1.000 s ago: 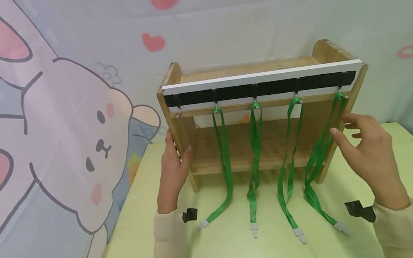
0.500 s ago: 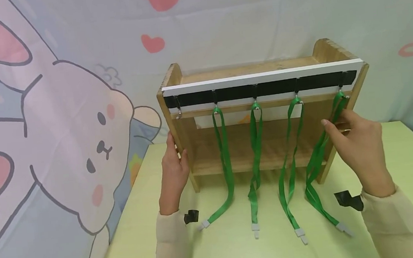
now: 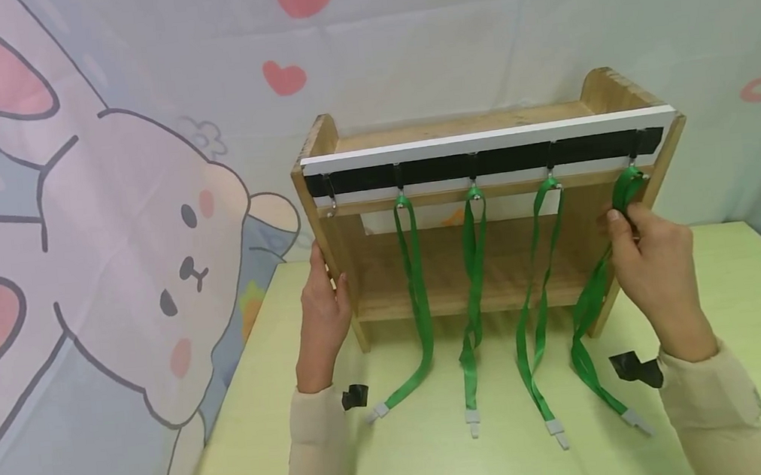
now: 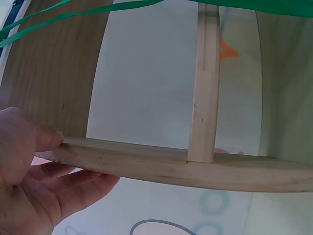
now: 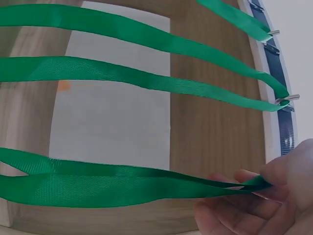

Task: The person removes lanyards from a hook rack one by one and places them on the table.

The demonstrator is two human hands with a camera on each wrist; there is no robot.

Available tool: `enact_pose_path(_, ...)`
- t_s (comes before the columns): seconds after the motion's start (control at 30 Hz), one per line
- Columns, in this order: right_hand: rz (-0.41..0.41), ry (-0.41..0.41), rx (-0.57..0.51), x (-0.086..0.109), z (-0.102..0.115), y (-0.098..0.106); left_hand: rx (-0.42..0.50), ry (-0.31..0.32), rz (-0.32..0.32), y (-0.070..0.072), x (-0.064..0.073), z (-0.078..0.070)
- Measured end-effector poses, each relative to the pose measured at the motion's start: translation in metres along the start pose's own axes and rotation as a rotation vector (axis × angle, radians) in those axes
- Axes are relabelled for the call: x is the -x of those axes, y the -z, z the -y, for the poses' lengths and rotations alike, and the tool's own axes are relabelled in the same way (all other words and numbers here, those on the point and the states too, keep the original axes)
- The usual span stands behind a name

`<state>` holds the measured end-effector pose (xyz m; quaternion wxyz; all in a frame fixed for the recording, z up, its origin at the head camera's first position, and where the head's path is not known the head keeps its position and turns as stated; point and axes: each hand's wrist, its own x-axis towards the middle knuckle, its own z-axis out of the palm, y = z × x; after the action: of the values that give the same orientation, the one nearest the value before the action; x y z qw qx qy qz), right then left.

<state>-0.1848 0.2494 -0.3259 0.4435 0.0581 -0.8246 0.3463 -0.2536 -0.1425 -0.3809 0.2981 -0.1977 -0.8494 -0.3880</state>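
Note:
A wooden shelf point(image 3: 481, 304) carries a white and black strip with several metal hooks along its upper front. Green lanyards hang from the hooks. The far-right lanyard point(image 3: 588, 302) is pinched near its top between thumb and fingers of my right hand point(image 3: 658, 273), its loop still on the hook; the right wrist view shows its straps point(image 5: 112, 186) drawn together at the fingertips. My left hand point(image 3: 324, 314) grips the shelf's left side panel, thumb on the inner side and fingers outside, as the left wrist view shows on the panel edge point(image 4: 146, 164).
Three more lanyards, a left one point(image 3: 419, 294), a middle one point(image 3: 473, 282) and another point(image 3: 538, 314), hang with grey clips on the pale green table point(image 3: 426, 452). The far-left hook point(image 3: 332, 205) bears no lanyard. A printed cloth point(image 3: 438, 44) stands behind.
My right hand has moved left and inward from beside the far-right lanyard and now pinches it, bunching the straps below the hook. The left hand keeps its grip on the shelf.

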Motion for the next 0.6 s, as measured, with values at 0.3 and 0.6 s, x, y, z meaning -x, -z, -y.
enact_pose_path(0.3, -0.03, -0.011, -0.161, -0.001, 0.006, 0.005, -0.028, -0.027, -0.01, -0.002, -0.002, -0.003)
enact_pose_path(0.6, 0.045, -0.153, -0.278, 0.007, 0.004, 0.022, -0.031, -0.028, -0.014, -0.002, -0.002, -0.001)
